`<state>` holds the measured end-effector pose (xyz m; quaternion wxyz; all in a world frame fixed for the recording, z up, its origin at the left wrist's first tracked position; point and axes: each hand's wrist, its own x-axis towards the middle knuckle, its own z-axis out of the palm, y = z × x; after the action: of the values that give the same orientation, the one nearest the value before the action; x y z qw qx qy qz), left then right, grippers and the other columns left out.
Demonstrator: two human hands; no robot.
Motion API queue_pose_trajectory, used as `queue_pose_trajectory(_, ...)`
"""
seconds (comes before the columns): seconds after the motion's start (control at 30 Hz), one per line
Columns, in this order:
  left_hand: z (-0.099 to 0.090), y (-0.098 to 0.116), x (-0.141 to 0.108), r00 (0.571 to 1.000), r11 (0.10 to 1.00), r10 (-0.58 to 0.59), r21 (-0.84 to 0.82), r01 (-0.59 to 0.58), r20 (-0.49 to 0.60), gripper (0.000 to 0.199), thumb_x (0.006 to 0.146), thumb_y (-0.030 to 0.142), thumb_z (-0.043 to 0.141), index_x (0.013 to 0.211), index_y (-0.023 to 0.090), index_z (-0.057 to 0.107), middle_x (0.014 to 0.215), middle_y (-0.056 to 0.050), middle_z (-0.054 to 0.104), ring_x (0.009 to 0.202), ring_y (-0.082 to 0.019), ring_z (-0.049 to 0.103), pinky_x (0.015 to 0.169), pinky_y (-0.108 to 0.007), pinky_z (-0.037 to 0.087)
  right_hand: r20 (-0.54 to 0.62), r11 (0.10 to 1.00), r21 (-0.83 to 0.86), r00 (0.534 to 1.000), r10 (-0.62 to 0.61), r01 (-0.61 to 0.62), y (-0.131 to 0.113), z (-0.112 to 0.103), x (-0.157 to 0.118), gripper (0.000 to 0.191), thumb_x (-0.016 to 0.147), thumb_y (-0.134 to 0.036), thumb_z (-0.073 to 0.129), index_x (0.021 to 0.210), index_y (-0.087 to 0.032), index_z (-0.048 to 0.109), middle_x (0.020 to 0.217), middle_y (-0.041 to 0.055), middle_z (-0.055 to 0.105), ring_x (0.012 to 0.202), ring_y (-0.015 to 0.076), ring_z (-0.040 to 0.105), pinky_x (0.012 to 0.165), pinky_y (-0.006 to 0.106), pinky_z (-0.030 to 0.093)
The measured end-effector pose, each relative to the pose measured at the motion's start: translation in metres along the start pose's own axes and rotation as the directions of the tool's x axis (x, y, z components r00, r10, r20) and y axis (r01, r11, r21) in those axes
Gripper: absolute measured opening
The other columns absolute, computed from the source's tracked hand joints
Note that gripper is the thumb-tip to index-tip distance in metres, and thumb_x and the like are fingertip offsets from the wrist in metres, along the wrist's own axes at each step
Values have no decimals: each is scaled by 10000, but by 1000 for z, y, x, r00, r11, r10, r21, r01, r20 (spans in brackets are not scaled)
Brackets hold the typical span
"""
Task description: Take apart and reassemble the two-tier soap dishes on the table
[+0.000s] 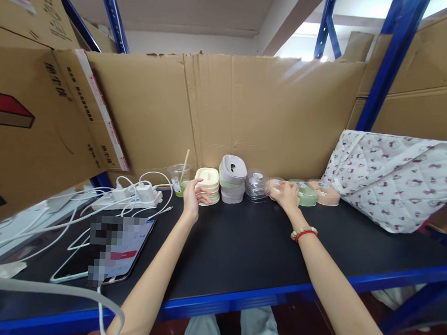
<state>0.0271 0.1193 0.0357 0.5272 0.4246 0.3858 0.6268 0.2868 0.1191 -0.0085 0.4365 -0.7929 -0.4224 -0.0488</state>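
Head view: black tabletop [237, 248], cardboard [279, 110] behind, left hand [192, 197] spread; I can't tell whether the right hand [288, 196] grips.

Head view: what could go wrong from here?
The left hand is close to the open cup, so a knock might spill its contents near the power strip. The purple-and-green stack has a tilted top piece; a bump could topple it.

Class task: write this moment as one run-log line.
left hand: at cream container stack | right hand: at leftmost peach container | between: lilac-green stack, clear plastic stack
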Motion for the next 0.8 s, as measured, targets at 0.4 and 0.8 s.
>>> queue_pose_trajectory(0.4,-15,-22,12,776,535,627,681,-500,77,190,780,168,496,910,189,633,975,-70,577,884,-204,568,802,-298,436,-149,935,34,927,-345,354,-29,0,-14,375,786,-136,338,1109,-174,525,1182,163,416,1098,304,443,919,510,356)
queue_pose_trajectory(0.8,-22,-28,20,910,432,364,831,-352,196,232,809,120,549,1004,202,643,1122,-106,484,1056,-255,509,854,-342,438,-1,649,137,655,-755,748,-55,24,-50,469,860,-269,345,1322,-205,397,1339,125,390,1246,290,364,971,529,365)
